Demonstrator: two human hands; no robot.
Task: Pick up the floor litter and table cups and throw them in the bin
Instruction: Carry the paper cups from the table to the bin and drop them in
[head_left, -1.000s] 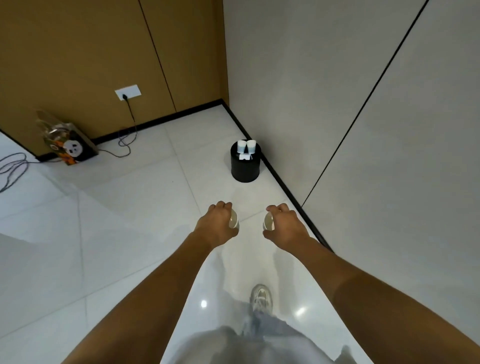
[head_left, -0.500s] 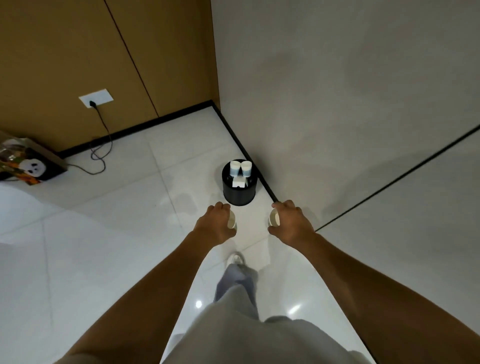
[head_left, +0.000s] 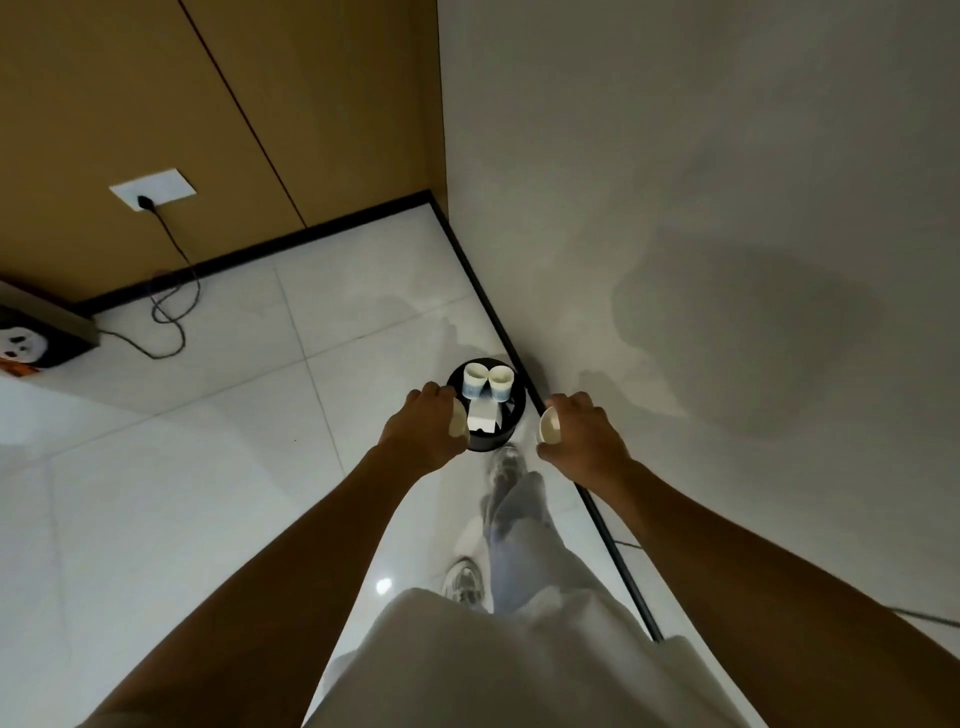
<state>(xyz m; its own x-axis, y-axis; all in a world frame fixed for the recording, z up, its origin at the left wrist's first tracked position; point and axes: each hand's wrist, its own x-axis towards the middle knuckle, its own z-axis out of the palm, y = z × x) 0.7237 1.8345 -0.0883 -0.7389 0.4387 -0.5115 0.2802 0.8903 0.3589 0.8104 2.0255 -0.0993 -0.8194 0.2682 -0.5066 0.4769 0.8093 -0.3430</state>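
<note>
A small round black bin (head_left: 511, 422) stands on the floor against the right wall. Two white paper cups (head_left: 488, 382) and a white carton (head_left: 483, 417) sit on top of its contents. My left hand (head_left: 423, 428) is closed around a paper cup (head_left: 458, 420), held over the bin's left rim. My right hand (head_left: 579, 434) grips another paper cup (head_left: 548, 430) just right of the bin, its mouth facing left.
White tiled floor meets a grey wall with a black skirting (head_left: 550, 447) on the right. A brown panelled wall at the back has a socket (head_left: 152, 189) with a black cable (head_left: 171, 322). A black printed bag (head_left: 36, 338) sits far left. My legs and shoes (head_left: 465, 579) are below.
I have walked closer to the bin. Both hands, each still holding a cup, now sit level with the bin, the left one over its rim.
</note>
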